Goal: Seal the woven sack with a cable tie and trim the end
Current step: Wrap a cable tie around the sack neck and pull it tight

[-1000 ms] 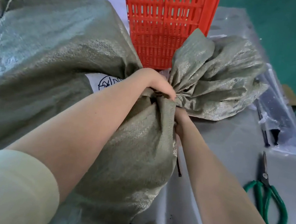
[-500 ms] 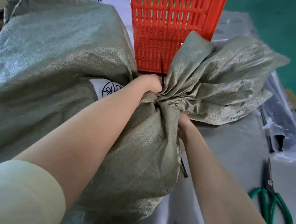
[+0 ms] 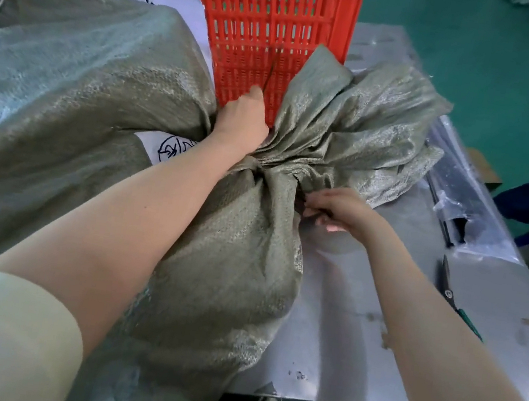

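Note:
A grey-green woven sack (image 3: 228, 264) lies on the metal table, its mouth bunched into a neck (image 3: 278, 171) with the loose top fanned out to the right. My left hand (image 3: 242, 120) is just beyond the neck, closed on the thin dark tail of the cable tie (image 3: 272, 66), which sticks up in front of the crate. My right hand (image 3: 344, 209) is at the neck's right side, its fingers pinching a dark piece that looks like the tie's other end. Green-handled scissors (image 3: 446, 281) lie on the table to the right, partly hidden by my right forearm.
An orange plastic crate (image 3: 279, 12) stands right behind the neck. A second large woven sack (image 3: 67, 82) fills the left side. A clear plastic bag with dark strips (image 3: 456, 203) lies at the far right of the table (image 3: 356, 336). The table's front edge is near my body.
My left hand has risen from the neck toward the crate, drawing the tie's tail up. My right hand has come out from under the neck to its right side.

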### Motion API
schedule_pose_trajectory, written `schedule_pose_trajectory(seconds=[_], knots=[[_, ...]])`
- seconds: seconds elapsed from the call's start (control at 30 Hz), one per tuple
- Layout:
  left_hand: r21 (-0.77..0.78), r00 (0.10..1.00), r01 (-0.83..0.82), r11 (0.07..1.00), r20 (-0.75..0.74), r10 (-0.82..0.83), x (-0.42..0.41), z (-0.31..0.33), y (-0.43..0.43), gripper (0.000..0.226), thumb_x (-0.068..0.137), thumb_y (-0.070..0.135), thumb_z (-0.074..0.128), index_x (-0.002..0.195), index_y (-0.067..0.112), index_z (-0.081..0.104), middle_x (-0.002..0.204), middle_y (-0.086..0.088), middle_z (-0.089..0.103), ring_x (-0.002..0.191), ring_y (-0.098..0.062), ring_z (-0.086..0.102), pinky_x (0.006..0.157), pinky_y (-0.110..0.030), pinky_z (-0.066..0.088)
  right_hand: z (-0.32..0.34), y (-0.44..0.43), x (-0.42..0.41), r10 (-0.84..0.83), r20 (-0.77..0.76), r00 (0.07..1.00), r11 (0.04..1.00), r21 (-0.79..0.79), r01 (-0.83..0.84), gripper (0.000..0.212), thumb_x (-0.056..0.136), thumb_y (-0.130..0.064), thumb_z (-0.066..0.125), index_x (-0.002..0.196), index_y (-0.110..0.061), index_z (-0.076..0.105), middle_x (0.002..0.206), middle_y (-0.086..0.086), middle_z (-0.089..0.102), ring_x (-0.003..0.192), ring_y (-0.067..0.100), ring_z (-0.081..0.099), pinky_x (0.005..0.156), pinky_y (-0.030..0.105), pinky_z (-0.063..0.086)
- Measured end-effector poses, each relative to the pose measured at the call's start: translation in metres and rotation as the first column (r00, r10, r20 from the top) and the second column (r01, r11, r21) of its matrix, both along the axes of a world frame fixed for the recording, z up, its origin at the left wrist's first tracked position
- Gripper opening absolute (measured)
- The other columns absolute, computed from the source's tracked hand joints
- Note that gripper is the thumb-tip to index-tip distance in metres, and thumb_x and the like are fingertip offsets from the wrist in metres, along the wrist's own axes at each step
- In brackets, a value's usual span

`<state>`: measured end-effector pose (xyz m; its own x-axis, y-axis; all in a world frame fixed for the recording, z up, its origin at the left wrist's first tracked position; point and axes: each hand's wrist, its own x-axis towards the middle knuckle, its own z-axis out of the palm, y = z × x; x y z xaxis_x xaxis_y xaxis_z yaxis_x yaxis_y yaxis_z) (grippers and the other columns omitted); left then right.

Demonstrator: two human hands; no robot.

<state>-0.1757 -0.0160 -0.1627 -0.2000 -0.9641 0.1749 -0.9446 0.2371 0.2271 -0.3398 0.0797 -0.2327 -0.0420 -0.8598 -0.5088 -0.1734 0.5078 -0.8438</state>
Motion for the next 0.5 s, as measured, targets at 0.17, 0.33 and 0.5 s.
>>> schedule_pose_trajectory(seconds=[0.17, 0.33, 0.5], knots=[[-0.073, 0.856, 0.453, 0.888, 0.313, -0.411, 0.000, 0.001, 0.010, 0.036, 0.085, -0.002, 0.041, 0.121, -0.002, 0.044, 0.117, -0.023, 0.054, 0.107, -0.040, 0.054, 0.087, -0.047, 0.041, 0.013, 0.007, -0.004, -0.174, 0.100, 0.980, 0.965, -0.179, 0.190, 0.017, 0.084, -0.010, 0.061, 0.073, -0.023, 0.064, 0.050, -0.012, 0.068, 0.048, 0.002, 0.056, 0.050, 0.015, 0.038], [-0.088, 0.640, 0.719, 0.690, 0.472, -0.606, -0.011, 0.007, 0.025, 0.029, 0.087, 0.003, 0.038, 0.114, 0.000, 0.049, 0.117, -0.018, 0.050, 0.110, -0.032, 0.047, 0.090, -0.039, 0.035, 0.002, 0.019, 0.008, -0.264, 0.180, 0.948, 0.883, -0.350, 0.313, 0.018, 0.090, -0.007, 0.057, 0.083, -0.022, 0.064, 0.057, -0.013, 0.064, 0.045, -0.007, 0.055, 0.047, 0.007, 0.039], [0.480, 0.765, 0.542, 0.689, 0.058, -0.642, -0.043, 0.001, 0.043, 0.020, 0.086, 0.028, 0.037, 0.077, 0.014, 0.049, 0.080, -0.010, 0.056, 0.080, -0.025, 0.050, 0.071, -0.032, 0.035, -0.008, 0.030, 0.012, -0.292, 0.212, 0.933, 0.833, -0.423, 0.357, 0.025, 0.090, 0.003, 0.054, 0.114, -0.001, 0.061, 0.046, -0.017, 0.062, 0.043, -0.008, 0.054, 0.050, 0.006, 0.046]])
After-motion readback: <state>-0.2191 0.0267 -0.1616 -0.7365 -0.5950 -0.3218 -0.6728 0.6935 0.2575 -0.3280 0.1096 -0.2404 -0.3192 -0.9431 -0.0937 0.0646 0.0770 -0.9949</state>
